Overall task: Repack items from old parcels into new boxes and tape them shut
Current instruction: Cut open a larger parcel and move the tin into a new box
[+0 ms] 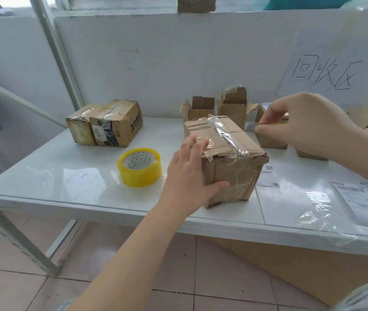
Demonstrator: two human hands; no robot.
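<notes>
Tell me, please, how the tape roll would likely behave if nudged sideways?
The tape roll lies flat, so it should slide, not roll. The table looks glossy, so it may glide easily. Its thick winding suggests stiffness.

Bare tabletop [66,176] lies open in the left middle of the frame, bounded by the tape roll [139,167] and two sealed parcels [105,123] behind. The taped box [234,162], gripped by the left hand [187,178], blocks the centre; open boxes [203,108] crowd behind it, next to the right hand [306,124] pinching a blade [251,127]. Flat labels [317,198] cover the right
</notes>
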